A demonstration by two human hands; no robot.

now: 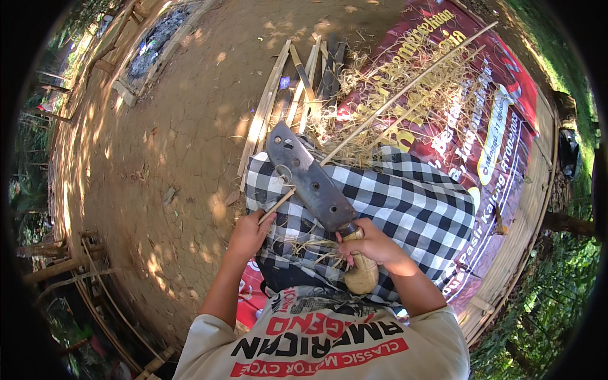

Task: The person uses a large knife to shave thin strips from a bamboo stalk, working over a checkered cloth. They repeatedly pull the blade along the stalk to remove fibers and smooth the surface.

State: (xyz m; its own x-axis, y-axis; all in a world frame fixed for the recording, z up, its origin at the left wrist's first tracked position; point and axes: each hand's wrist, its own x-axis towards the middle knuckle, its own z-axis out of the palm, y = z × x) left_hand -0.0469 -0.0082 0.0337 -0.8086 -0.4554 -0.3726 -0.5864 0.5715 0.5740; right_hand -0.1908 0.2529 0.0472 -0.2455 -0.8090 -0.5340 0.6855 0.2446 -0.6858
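My right hand [372,242] is closed round the pale, bulbous wooden handle [362,276] of a broad dark cleaver [311,183]. Its blade has several round holes and slants up and left over my lap. A long, thin bamboo stick [405,92] runs under the blade toward the far right. My left hand [249,234] pinches the near end of this stick, left of the blade. One thin curled shaving [284,173] sits at the blade's left edge. Below the blade, loose shavings [310,247] lie on the black-and-white checked cloth [418,190] across my lap.
Split bamboo strips [266,104] lie ahead on the cracked dirt ground [171,126]. A pile of shavings [437,95] covers part of a dark red banner [513,164] to the right. Bamboo rails [60,266] stand at the left, and an ash pit [158,44] is at far left.
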